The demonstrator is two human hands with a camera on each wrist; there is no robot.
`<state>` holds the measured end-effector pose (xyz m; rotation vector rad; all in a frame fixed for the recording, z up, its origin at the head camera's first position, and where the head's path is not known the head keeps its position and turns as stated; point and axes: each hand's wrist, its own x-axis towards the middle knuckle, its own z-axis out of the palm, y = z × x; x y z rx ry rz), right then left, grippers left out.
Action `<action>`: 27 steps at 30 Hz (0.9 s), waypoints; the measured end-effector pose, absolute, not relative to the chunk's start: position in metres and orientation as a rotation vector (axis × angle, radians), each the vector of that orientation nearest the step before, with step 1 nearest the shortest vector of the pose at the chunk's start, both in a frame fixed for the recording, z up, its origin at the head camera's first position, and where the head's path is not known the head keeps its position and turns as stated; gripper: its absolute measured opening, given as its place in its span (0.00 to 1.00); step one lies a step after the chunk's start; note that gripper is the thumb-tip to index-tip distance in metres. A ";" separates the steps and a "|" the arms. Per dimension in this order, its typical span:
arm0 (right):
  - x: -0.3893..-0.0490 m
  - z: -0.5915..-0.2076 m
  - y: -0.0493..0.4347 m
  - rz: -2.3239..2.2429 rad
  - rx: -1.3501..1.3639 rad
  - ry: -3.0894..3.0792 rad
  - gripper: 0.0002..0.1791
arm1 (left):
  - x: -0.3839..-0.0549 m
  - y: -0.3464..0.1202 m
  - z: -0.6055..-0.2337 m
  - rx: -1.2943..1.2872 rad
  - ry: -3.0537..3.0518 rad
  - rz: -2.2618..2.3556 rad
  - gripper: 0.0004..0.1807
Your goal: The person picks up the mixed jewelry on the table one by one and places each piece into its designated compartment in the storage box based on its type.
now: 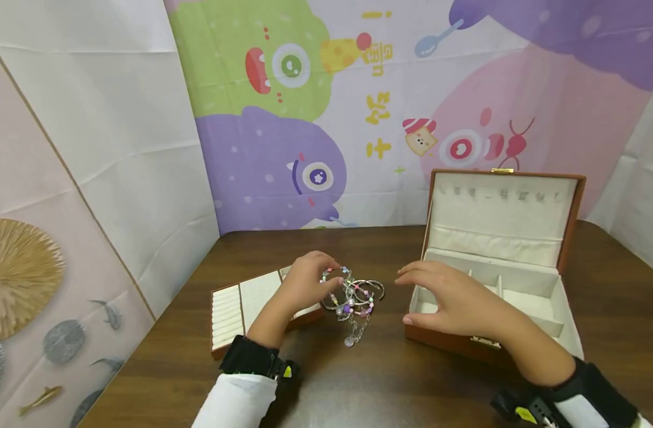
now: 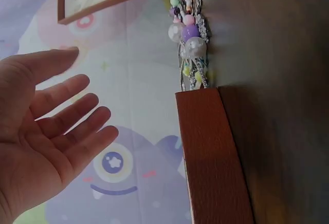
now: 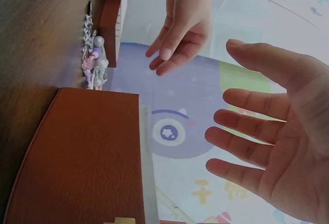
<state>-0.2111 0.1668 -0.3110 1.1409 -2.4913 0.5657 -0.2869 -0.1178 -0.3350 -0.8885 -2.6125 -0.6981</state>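
White sleeve [image 1: 235,404], black wristbands [image 1: 248,358], yellow markings [image 1: 526,414]

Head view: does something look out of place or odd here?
Bracelets lie tangled in a heap on the table, outside the tray and the jewelry box, so they look misplaced. The backdrop seems hung sideways, since its printed faces are turned. I see no clear damage.

This is a small indoor space screened with cloth like a booth; whether it stands in a home, a studio or an office cannot be told. In the head view, a creased cartoon-monster hanging [image 1: 379,113] fills twelve o'clock, a wrinkled white drape [image 1: 128,131] hangs at ten, a pale pink panel [image 1: 21,184] printed with discs and fish at nine, and a white cloth [image 1: 639,190] at three. A dark wood-grained bench [image 1: 385,374] lies at six.
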 end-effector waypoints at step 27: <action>-0.211 -0.316 0.161 0.538 1.138 -2.512 0.24 | -0.324 -0.102 -0.365 -0.692 -2.951 -0.363 0.16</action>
